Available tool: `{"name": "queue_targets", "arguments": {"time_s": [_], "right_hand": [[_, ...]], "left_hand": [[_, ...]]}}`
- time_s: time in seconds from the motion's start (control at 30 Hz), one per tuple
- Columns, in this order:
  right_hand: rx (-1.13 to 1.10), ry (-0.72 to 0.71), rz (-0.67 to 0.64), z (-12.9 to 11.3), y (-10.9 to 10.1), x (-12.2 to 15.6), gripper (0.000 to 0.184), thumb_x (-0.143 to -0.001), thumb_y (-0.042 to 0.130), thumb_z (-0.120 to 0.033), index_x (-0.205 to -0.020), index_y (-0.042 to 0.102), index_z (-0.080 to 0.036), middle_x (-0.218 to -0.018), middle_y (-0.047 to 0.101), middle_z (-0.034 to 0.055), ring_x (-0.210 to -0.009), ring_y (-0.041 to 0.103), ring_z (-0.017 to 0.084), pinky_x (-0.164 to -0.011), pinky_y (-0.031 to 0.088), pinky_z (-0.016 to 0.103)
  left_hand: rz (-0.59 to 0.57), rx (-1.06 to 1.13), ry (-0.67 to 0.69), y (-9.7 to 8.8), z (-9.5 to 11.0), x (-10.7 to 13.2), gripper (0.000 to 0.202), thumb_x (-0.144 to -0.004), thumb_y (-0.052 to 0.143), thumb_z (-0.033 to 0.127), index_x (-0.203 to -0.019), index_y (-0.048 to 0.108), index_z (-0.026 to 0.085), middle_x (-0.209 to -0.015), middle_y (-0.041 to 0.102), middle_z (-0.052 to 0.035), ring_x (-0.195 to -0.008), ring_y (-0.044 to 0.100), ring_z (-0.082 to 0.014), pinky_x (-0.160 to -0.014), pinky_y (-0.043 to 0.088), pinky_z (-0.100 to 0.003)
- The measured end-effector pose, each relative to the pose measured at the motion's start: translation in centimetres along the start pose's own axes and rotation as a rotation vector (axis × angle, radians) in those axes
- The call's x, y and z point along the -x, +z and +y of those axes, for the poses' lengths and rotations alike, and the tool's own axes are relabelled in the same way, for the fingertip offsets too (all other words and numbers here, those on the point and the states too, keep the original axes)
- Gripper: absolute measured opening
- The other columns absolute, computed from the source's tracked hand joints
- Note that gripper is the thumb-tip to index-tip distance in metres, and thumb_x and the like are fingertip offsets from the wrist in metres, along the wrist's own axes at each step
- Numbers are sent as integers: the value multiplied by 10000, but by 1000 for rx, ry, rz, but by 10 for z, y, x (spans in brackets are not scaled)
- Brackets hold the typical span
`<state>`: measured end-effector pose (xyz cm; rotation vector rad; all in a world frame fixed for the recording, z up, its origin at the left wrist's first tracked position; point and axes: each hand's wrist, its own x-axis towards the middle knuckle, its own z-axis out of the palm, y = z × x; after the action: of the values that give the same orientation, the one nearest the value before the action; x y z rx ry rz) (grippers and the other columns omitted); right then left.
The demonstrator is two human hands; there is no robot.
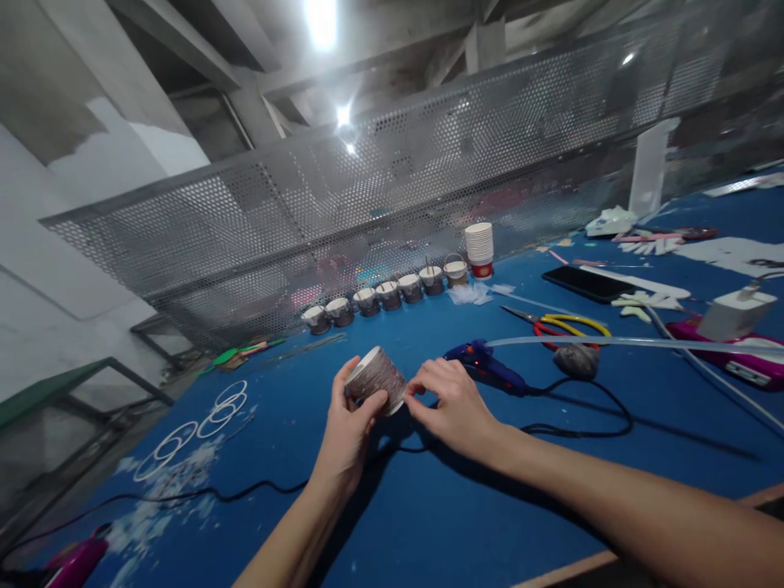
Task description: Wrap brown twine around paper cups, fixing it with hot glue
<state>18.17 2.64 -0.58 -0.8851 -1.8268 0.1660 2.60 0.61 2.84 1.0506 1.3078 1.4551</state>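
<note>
A paper cup wound with grey-brown cord (380,381) lies tilted in my left hand (348,425), its fingers and thumb closed round the side. At the cup's lower right end, the fingertips of my right hand (450,400) are pinched together against the edge; whatever is between them is too small to make out. Just beyond my right hand, a blue hot glue gun (487,367) lies on the table with a clear glue stick (551,341) sticking out of its back. A grey ball of cord (576,359) sits to its right.
Several wrapped cups (389,296) line the mesh panel (343,220), beside a stack of paper cups (479,247). White rings (229,400) lie left. Scissors (563,322), a phone (588,283) and a power strip (741,359) lie right. A black cable (245,490) crosses the blue table (465,523).
</note>
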Motion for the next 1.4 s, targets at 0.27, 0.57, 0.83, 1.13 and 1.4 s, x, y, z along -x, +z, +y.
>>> {"name": "queue_targets", "arguments": {"time_s": [0.27,0.57,0.83,1.13,1.4], "right_hand": [[28,2,-10,-2,-1,1,144,-790,642,-116,-678,608,-199,-688,629,-11,-692,542,154,-699,311,304],[38,-2,-41,-4,-3,4,126,-807,653,-126,-702,629,-191,-702,637,-9,-720,557,153,-705,306,302],[-56,96,-76,-5,-14,0,150,-849,613,-124,-715,619,-192,-761,662,-8,-749,562,150,-727,322,309],[-114,181,-190,-8,-14,2,87,-776,738,-247,-780,668,-197,-789,674,-4,-789,601,167,-754,359,317],[-173,173,-243,-15,-13,4,135,-790,703,-124,-673,670,-183,-692,652,-24,-712,594,133,-735,350,294]], "left_hand": [[-58,-64,113,-9,-9,-1,799,-615,786,310,-1322,416,289,-1164,628,-44,-1054,617,-209,-894,489,-320],[-141,-20,128,-11,-14,0,785,-565,830,262,-1251,448,267,-1121,657,-43,-1011,644,-214,-906,492,-335],[-168,125,60,-11,-12,3,756,-547,834,207,-1209,482,302,-1117,663,-25,-997,651,-234,-748,548,-320],[-162,137,158,-17,-13,2,836,-509,880,253,-1243,482,302,-1147,648,-33,-1027,650,-248,-880,524,-343],[-121,132,191,-15,-16,1,892,-475,889,245,-1248,450,311,-1108,632,-12,-975,636,-203,-858,510,-312]]}}
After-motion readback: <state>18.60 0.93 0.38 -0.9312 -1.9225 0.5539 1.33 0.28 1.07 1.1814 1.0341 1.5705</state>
